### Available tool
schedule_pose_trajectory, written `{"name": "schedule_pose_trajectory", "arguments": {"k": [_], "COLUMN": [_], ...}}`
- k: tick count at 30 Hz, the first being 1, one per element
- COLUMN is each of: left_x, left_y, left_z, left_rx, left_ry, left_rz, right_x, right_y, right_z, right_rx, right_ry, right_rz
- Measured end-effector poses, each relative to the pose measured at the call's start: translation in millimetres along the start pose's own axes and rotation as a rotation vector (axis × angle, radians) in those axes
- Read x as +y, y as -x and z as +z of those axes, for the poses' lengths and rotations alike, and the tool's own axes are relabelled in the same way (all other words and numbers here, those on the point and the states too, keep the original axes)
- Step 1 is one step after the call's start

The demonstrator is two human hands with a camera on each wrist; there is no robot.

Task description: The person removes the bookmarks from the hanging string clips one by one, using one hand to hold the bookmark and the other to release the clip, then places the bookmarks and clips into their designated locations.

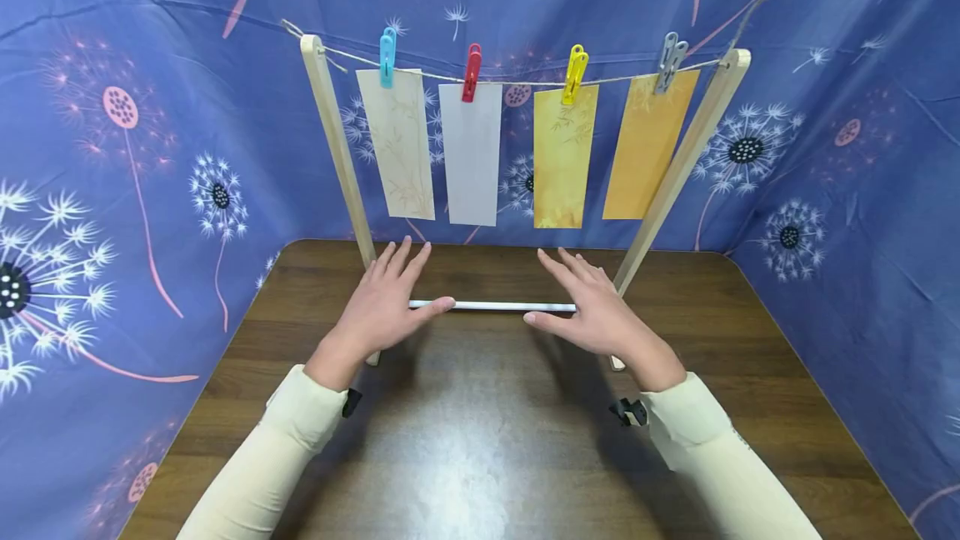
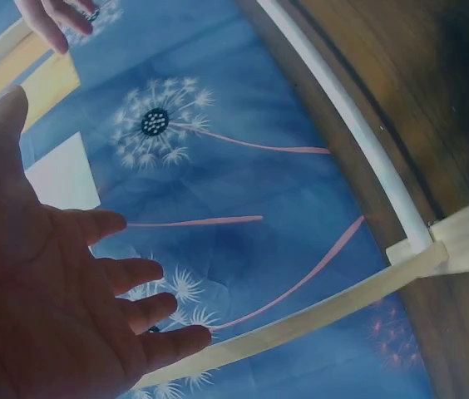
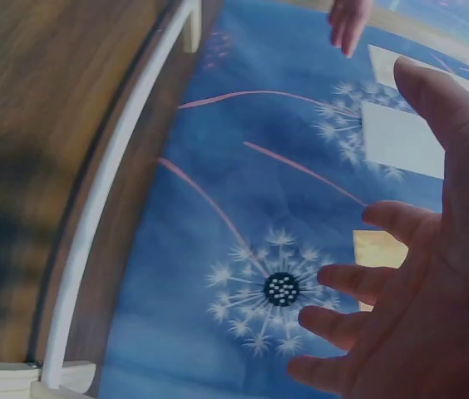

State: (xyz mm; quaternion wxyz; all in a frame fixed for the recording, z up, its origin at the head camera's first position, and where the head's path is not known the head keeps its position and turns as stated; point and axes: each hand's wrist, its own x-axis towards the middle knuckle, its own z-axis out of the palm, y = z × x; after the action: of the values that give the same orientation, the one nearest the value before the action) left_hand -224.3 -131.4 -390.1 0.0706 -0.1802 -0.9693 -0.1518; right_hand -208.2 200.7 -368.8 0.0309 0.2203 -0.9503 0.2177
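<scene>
My left hand (image 1: pixel 384 302) and right hand (image 1: pixel 596 311) hover over the table with fingers spread, holding nothing. Between them runs the white crossbar (image 1: pixel 495 306) of a wooden frame. From the twine (image 1: pixel 517 83) strung across its top hang a cream paper strip (image 1: pixel 399 148) under a blue clothespin (image 1: pixel 387 57), a white strip (image 1: pixel 471 158) under a red clothespin (image 1: pixel 472 73), a yellow strip (image 1: pixel 564 165) under a yellow clothespin (image 1: pixel 575 75), and an orange strip (image 1: pixel 647 152) under grey clothespins (image 1: pixel 670 63). In the left wrist view, the left palm (image 2: pixel 47 291) shows bare.
The frame's left post (image 1: pixel 337 140) and right post (image 1: pixel 690 152) stand tilted outward on the brown wooden table (image 1: pixel 480 423). A blue dandelion-print cloth (image 1: pixel 187 90) covers the back and sides. Dark wrist devices (image 1: pixel 630 412) sit by the cuffs.
</scene>
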Motion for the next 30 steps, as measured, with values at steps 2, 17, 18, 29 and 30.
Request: {"name": "schedule_pose_trajectory", "arguments": {"k": [2, 17, 18, 29, 30], "left_x": [-0.2, -3.3, -4.1, -2.5, -2.8], "left_y": [0.6, 3.0, 3.4, 6.6, 6.3], "left_z": [-0.5, -6.7, -7.3, -13.6, -13.6], "left_rx": [0.005, 0.047, 0.053, 0.089, 0.099], "left_ry": [0.038, 0.337, 0.356, 0.604, 0.631], "left_rz": [0.000, -0.014, -0.014, -0.037, -0.034], "right_x": [-2, -21, -23, -76, -78], "right_y": [1, -1, -2, -9, -11], "right_z": [-4.3, -42.5, -45.5, -89.1, -91.2], "right_rx": [-0.002, 0.060, 0.064, 0.148, 0.162], "right_ry": [-0.035, -0.316, -0.331, -0.486, -0.494], "right_rz": [-0.011, -0.127, -0.133, -0.206, -0.225]}}
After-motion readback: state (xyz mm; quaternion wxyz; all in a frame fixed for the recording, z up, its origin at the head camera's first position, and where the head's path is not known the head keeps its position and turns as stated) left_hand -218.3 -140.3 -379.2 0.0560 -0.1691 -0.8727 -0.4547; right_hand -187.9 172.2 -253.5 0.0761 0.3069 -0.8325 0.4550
